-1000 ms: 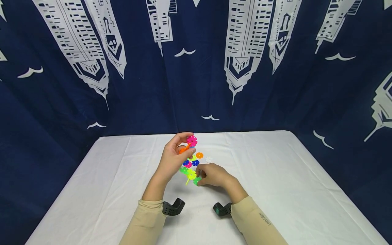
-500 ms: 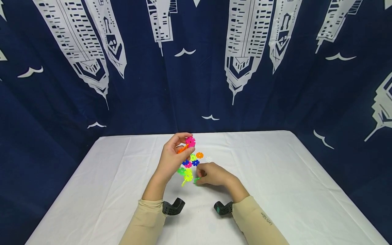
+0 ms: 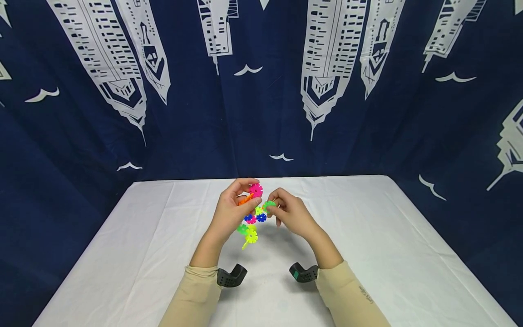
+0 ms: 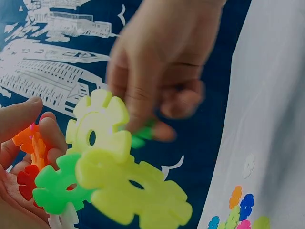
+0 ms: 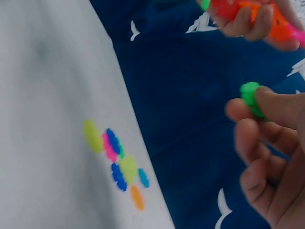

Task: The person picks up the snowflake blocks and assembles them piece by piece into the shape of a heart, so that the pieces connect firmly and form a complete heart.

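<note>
My left hand (image 3: 229, 209) holds up a joined chain of notched, flower-shaped plastic interlocking discs. A pink disc (image 3: 256, 190) stands at its upper end, by the fingertips. Orange discs (image 4: 38, 148) lie within the fingers, and a green disc (image 4: 59, 186) and yellow discs (image 4: 136, 186) hang below the hand. To the right, and raised to about the same height, my right hand (image 3: 296, 218) pinches a single green disc (image 5: 249, 93) between thumb and index finger. A small gap separates that disc from the chain in the head view.
On the white-covered table (image 3: 351, 254) lie several loose discs, among them a blue disc (image 3: 261, 218), an orange disc (image 4: 235, 197) and a white disc (image 4: 249, 166). A dark blue printed curtain (image 3: 261, 113) hangs behind the table's far edge.
My right hand has picked the green disc off the table and lifted it up toward the chain. The left hand stays nearly in place, the chain tilting slightly.
</note>
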`<state>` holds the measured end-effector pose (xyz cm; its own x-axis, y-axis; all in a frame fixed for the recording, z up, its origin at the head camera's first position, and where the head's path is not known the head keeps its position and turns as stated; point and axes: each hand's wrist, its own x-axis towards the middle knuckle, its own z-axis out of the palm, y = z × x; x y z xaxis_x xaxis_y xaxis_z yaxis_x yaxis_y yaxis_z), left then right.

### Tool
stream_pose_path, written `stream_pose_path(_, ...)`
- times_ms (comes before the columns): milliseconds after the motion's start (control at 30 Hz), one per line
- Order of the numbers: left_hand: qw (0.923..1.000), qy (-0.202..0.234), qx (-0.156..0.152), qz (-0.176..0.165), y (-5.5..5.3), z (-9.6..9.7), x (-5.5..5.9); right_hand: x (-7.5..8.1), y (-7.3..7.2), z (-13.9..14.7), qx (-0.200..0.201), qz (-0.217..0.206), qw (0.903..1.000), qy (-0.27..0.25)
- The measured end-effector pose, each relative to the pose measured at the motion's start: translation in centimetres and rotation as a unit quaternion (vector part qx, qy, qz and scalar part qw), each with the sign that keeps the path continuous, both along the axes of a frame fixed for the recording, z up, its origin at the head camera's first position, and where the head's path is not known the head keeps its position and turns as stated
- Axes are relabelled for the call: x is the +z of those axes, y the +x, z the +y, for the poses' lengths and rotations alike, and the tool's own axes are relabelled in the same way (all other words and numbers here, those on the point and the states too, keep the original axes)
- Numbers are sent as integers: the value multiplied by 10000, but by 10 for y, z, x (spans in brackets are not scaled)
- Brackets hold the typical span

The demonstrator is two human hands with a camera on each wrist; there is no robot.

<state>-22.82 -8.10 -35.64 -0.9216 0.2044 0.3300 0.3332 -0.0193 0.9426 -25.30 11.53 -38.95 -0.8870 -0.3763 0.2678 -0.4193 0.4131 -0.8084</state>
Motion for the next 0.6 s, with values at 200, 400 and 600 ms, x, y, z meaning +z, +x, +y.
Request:
stream_pose_path(200,9999,-108,-39,-9,1,1,0,12,6,-2,-359,832,9945,-532)
stream_pose_path(400,9997,-227,-74,-30,1,-1,0,19,13,-3,-462,1347,9851,-964)
stream_pose_path(600,9982,-533,-209,-162,-1,-2,-2,25,18,-4,-379,1716,9756,-1319)
